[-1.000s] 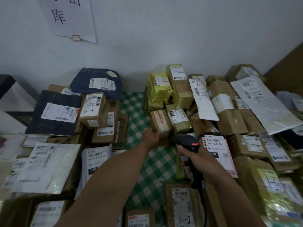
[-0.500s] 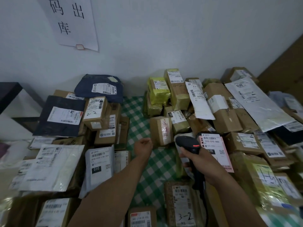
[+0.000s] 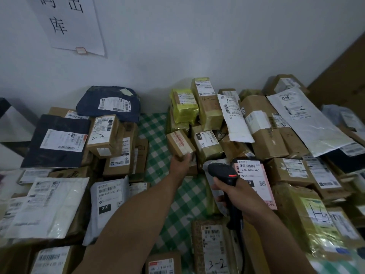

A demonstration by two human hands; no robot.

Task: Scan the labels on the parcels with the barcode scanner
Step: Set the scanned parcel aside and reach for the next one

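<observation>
Labelled parcels lie heaped to either side of a green checked cloth. My left hand reaches forward and grips the near end of a small brown box with a red-printed label, which sits tilted at the edge of the right heap. In my right hand is the handle of a black barcode scanner. Its head points forward toward that box and sits just to the box's right. A pink-edged parcel labelled 070 lies right behind the scanner.
The left heap holds a dark blue bag, brown boxes and white mailers such as the 010 bag. The right heap has yellow-wrapped parcels and a long white mailer. A wall with a paper sign stands behind.
Half a second ago my left hand was pulled back as a fist off the small brown box; now it is forward again, gripping the box's near end. The scanner has hardly moved.
</observation>
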